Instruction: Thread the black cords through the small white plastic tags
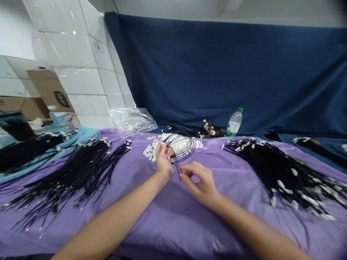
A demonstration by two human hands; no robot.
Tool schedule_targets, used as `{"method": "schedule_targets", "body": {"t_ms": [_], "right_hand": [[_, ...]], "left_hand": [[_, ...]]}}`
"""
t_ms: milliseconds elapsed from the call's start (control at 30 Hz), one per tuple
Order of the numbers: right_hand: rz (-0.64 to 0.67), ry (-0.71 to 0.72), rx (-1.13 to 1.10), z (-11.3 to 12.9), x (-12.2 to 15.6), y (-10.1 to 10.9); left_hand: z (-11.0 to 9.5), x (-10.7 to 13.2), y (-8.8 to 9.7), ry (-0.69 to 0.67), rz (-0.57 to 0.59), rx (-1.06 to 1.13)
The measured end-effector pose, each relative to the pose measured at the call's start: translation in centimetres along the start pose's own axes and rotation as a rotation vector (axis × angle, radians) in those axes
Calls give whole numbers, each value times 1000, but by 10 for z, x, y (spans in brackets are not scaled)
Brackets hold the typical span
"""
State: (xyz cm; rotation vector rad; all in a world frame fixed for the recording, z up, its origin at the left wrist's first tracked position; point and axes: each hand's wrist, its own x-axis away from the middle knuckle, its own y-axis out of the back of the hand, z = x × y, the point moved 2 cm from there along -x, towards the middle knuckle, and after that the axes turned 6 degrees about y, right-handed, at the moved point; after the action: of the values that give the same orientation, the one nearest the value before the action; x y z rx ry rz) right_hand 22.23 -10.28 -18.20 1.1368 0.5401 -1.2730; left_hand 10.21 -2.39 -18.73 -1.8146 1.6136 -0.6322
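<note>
My left hand (164, 157) is closed round a looped bundle of thin black cables (193, 146), which arcs out to its right. Just beside it, my right hand (199, 179) pinches a black cable end between thumb and fingertips. Behind both hands lies a heap of small white connectors (179, 143) on the purple cloth (168, 224). Part of the heap is hidden by the left hand and the loops. What sits inside the left palm is mostly covered by its fingers.
Black cables (78, 169) with white ends spread at left, and another cable pile (271, 164) at right. Behind stand a green-capped bottle (234, 122), dried flowers (209, 129) and a clear plastic bag (132, 120). White boxes (78, 79) are stacked back left, beside a blue curtain (230, 72).
</note>
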Motion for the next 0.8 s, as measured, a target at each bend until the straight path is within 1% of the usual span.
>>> {"method": "schedule_targets", "body": {"t_ms": [33,100,167,233,333,467,533,567,700,800], "right_hand": [[62,46,-14,5,1,-5],[167,91,-45,12,3,-15],[263,99,-48,16,6,-23],[349,103,-8,18,10,-30],[434,147,82,19,16,-35],[490,215,175,21,19,-34],[468,245,210,22,17,-31],[436,262,222,23,16,-28],[200,318,211,23,7,-12],[29,280,164,19,0,3]], "left_hand": [[0,0,0,1,16,-14],[1,1,0,-22,61,-31],[2,3,0,-44,95,-36],[3,5,0,-28,104,-34],[5,7,-1,18,102,-22],[4,6,-2,39,103,29],[4,5,-2,61,103,64],[4,4,-2,80,106,83],[5,3,-1,158,121,136],[5,1,2,182,122,136]]}}
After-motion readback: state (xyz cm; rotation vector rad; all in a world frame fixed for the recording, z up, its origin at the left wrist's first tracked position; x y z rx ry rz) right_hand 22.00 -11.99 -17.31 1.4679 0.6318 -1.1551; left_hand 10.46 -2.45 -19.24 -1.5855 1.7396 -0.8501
